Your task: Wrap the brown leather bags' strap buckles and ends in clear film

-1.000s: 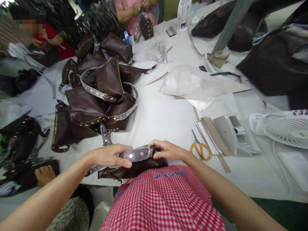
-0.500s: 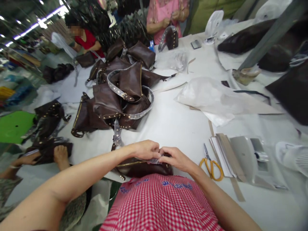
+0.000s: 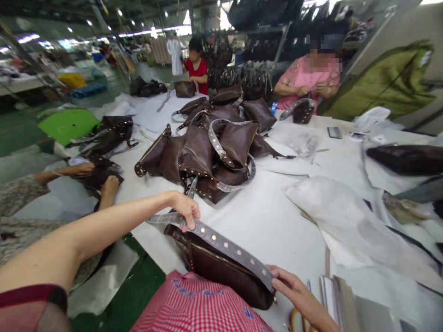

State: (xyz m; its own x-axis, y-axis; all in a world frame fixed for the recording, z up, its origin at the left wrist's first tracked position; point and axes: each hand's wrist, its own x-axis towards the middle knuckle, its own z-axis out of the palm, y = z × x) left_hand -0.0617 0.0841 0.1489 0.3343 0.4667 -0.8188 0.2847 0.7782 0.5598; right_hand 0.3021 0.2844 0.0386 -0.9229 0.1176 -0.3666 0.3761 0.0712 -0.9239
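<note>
A dark brown leather handbag (image 3: 221,272) with a gold zip lies tilted at the table's near edge, against a red checked apron. Along its top runs a studded strap (image 3: 232,246) in clear plastic wrap. My left hand (image 3: 187,211) is closed around the strap near the bag's left end. At the right end, my right hand (image 3: 294,290) pinches the strap where it meets the bag; thumb and fingers lie on either side of it. Just beyond the bag is a pile of similar brown handbags (image 3: 197,150), some with wrapped straps.
Orange-handled scissors (image 3: 295,319) and a stack of card strips (image 3: 341,299) lie by my right forearm. Plastic bags (image 3: 332,212) spread over the table's right side. A co-worker's hands (image 3: 110,186) handle a dark bag at left. Two people (image 3: 308,85) work across the table.
My hands have moved apart, left hand leftward and right hand rightward, and the strap now stretches between them. The handbag shows more fully. The camera view has turned left and up.
</note>
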